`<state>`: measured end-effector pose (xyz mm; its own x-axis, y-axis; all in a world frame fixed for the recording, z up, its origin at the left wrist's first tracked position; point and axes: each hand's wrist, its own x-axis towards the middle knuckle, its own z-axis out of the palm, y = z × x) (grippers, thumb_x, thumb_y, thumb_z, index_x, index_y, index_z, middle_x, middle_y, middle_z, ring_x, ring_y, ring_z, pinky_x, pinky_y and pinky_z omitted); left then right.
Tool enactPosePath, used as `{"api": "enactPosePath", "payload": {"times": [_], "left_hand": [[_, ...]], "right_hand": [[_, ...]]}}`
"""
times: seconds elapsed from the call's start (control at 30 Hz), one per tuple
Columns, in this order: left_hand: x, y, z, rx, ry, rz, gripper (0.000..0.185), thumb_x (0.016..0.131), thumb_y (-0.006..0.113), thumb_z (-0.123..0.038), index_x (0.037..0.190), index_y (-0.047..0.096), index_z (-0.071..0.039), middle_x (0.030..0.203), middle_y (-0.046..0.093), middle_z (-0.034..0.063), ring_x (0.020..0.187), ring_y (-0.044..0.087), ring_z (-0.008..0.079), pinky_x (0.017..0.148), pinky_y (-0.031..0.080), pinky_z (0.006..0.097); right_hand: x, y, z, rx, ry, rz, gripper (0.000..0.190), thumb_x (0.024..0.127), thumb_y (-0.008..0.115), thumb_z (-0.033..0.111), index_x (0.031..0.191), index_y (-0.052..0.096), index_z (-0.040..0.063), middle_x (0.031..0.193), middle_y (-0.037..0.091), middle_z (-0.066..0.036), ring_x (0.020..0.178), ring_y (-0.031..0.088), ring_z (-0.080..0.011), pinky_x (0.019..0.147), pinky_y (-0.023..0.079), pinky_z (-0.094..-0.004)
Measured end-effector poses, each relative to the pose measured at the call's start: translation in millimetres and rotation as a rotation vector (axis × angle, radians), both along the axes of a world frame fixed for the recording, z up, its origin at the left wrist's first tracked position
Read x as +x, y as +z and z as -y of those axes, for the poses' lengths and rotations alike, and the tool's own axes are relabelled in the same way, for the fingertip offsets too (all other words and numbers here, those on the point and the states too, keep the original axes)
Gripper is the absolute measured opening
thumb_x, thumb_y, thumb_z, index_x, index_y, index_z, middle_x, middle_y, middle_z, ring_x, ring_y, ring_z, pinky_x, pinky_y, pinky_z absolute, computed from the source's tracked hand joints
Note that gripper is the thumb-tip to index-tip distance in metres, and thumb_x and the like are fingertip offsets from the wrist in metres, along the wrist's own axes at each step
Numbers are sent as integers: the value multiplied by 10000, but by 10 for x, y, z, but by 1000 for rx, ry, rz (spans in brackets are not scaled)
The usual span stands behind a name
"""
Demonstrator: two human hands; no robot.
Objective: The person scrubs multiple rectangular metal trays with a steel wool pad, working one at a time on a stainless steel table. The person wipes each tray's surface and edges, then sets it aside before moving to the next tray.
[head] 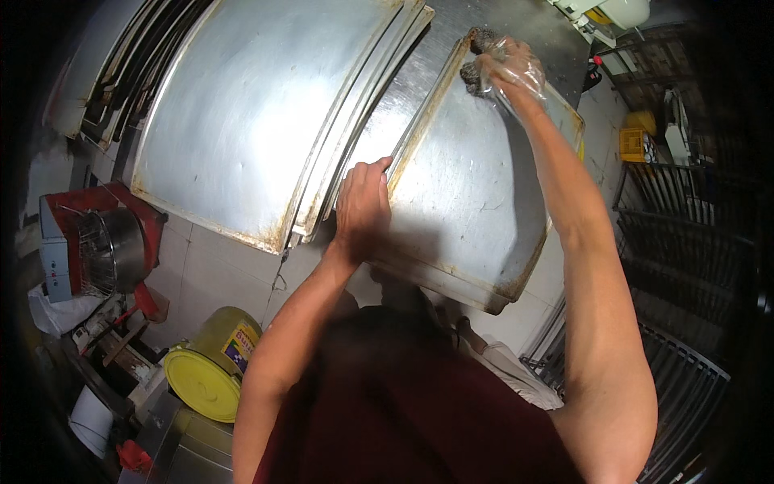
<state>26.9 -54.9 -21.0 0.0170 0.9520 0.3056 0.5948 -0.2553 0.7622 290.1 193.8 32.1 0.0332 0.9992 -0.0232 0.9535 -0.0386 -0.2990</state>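
Note:
A flat metal baking tray [462, 181] lies before me on a steel table [532, 24], its rim browned with rust or residue. At least one more tray edge shows beneath its near side. My right hand [513, 66], wrapped in clear plastic, grips a dark metal scouring pad [473, 80] against the tray's far left corner. The pad shows as two clumps beside the fingers. Lower down, my left hand [366, 196] holds the tray's left rim, its fingertips along the edge. My palm hides part of that rim.
A stack of similar trays [254, 109] stands on the left, with more trays on edge [130, 66] beyond. A red mixer with a steel bowl [124, 248] and a yellow-lidded bucket [202, 384] are at lower left. Dark metal racks [671, 212] and a yellow crate [633, 145] are at right.

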Motion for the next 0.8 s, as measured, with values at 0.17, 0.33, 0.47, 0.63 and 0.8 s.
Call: {"api": "enactPosePath", "payload": {"times": [0.17,0.33,0.47,0.63,0.8], "left_hand": [[-66,-156,55,-29,113,35,303,1045,522,-31,1323,640,-4,1035,620,185,987,612,373,893,491,487],[-63,-180,99,-102,84,-32,311,1037,535,-53,1324,654,-31,1047,633,176,1008,624,357,892,491,486],[-20,-91,3,-57,40,-27,305,1011,595,-56,1302,683,-29,1035,624,167,976,624,337,856,500,470],[-55,-111,-2,-51,36,4,373,969,710,-116,1337,708,-57,997,611,127,935,623,329,828,508,453],[-40,-130,44,-100,58,-31,371,986,700,-151,1351,707,-84,951,601,125,904,619,330,816,494,451]], "right_hand": [[-528,-32,1746,160,535,86,492,721,788,310,1177,758,128,1242,702,-145,1074,685,-376,937,539,-507],[-525,48,2314,59,609,-5,507,708,772,297,1192,739,148,1274,657,-156,1123,636,-373,966,507,-518],[-34,-297,426,312,93,164,494,928,711,414,1302,697,92,1285,696,-193,1174,664,-396,1019,524,-552],[100,-255,536,195,85,46,558,913,730,492,1306,694,97,1250,719,-164,1126,706,-343,1013,543,-524],[5,-111,2744,170,613,-17,570,704,762,343,1249,726,184,1308,673,-134,1196,642,-374,1009,498,-531]]}}
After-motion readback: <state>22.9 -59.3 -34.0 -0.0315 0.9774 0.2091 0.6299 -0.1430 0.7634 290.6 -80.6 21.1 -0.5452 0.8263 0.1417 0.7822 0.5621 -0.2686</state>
